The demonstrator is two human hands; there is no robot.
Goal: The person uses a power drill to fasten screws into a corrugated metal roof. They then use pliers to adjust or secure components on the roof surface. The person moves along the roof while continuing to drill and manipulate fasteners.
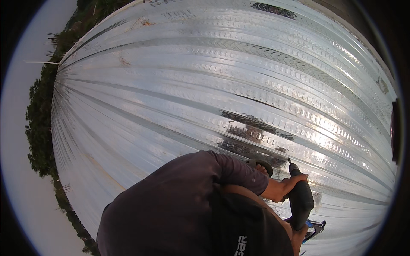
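A black cordless drill (301, 199) is at the lower right, its chuck and bit pointing up and slightly left, close to the metal sheet (239, 98). My left hand (285, 187) reaches from a dark sleeve and is closed around the drill's front part. Lower down, my right hand (300, 234) is at the rear end of the drill, its fingers mostly hidden by the tool and my arm. Beside it sticks out a blue and black part (314, 229); I cannot make out whether it belongs to the drill.
Ribbed, shiny metal roofing sheets spread all around me, with dark, wet-looking patches (252, 138) near the drill. My sandalled foot (261, 167) stands on the sheets. Trees (40, 123) and sky lie beyond the left edge. A dark red object (394, 132) shows at the right rim.
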